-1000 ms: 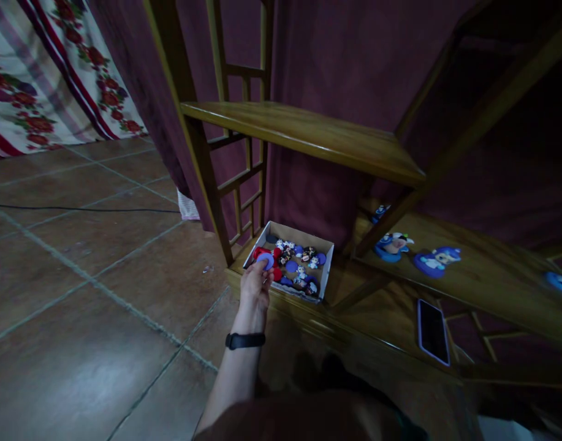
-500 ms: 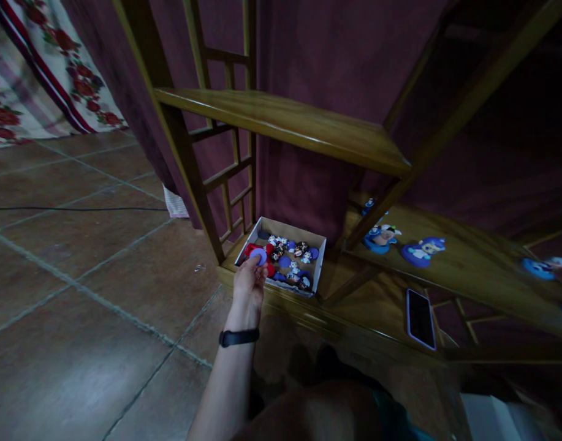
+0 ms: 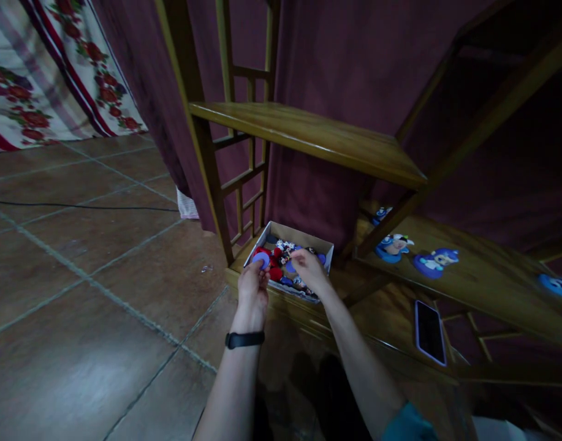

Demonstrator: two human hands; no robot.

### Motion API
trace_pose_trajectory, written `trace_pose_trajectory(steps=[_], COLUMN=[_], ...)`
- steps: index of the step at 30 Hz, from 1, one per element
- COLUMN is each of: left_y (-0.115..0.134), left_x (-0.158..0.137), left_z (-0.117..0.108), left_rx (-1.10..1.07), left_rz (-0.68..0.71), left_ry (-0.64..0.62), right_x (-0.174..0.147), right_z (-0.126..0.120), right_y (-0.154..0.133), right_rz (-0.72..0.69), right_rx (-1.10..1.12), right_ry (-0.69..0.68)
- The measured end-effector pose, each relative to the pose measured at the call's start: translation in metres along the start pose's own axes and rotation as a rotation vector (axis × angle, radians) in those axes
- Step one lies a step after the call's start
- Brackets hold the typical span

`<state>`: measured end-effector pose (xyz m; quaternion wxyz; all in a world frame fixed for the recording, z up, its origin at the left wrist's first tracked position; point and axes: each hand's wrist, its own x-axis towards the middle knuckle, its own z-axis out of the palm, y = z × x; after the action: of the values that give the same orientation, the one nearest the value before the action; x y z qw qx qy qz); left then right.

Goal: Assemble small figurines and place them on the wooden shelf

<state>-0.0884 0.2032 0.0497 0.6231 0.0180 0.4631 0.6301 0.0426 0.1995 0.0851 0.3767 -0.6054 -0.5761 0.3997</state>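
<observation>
A shallow cardboard box [image 3: 303, 231] holds several small cartoon figurines, purple round discs and red pieces. At its left front edge, my left hand [image 3: 254, 285] pinches a flat purple disc [image 3: 261, 261] between thumb and fingers. My right hand [image 3: 311, 269] reaches over the box from the right, its bent fingers a little apart above the figurines [image 3: 284, 250]. Nothing shows in those fingers. Part of the box's contents is hidden beneath that hand. Red pieces [image 3: 275, 272] lie close to the purple disc.
The box stands on the low level of a wooden shelf unit [image 3: 308, 131]. To the right, several figurines on round bases, one a purple figurine [image 3: 436, 262], stand on another shelf board. A phone [image 3: 430, 332] lies below. A cable [image 3: 83, 206] crosses the tiled floor.
My right hand has come into view and over the box. My left hand still holds the purple disc at the box's left edge. The whole view has shifted slightly.
</observation>
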Motion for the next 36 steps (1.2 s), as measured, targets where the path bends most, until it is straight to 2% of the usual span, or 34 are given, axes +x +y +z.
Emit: trace_pose_trajectory(steps=[1,3,6,9,14,17,20,22,24,26,29,32,36], left_y=[-0.001,-0.004,-0.006,-0.006,-0.005,-0.005,-0.006,-0.008,-0.011,-0.015,-0.023,-0.031,-0.038], left_x=[0.0,0.0,0.003,0.006,0.006,0.006,0.006,0.005,0.005,0.003,0.001,-0.002,-0.004], left_z=[0.0,0.001,0.002,0.001,0.0,-0.001,0.0,0.001,0.002,0.004,0.006,0.007,0.007], left_rx=[-0.09,0.012,0.027,0.034,0.031,0.028,0.021,0.007,-0.007,0.006,0.082,0.162,0.228], left_rz=[-0.019,-0.012,-0.029,-0.023,-0.02,-0.038,-0.065,-0.068,-0.066,-0.082,-0.118,-0.11,-0.094], left_ry=[0.045,0.037,0.05,0.081,0.08,0.078,0.058,0.021,-0.016,-0.055,-0.109,-0.126,-0.16], right_x=[0.014,0.035,0.049,0.053,0.052,0.05,0.045,0.036,0.022,0.006,-0.012,-0.017,-0.014], right_z=[0.0,0.0,0.006,0.015,0.02,0.018,0.014,0.01,0.006,0.001,-0.004,-0.007,-0.01], right_y=[0.018,0.047,0.074,0.088,0.098,0.097,0.093,0.089,0.086,0.083,0.081,0.08,0.075], right_rz=[0.013,0.061,0.132,0.18,0.22,0.202,0.152,0.081,0.041,0.073,0.164,0.2,0.19], right_rx=[-0.225,-0.56,-0.829,-0.905,-0.836,-0.743,-0.568,-0.315,0.054,0.408,0.713,0.873,0.928], right_ry=[0.062,0.095,0.104,0.054,-0.017,-0.02,0.102,0.207,0.239,0.178,0.141,0.146,0.121])
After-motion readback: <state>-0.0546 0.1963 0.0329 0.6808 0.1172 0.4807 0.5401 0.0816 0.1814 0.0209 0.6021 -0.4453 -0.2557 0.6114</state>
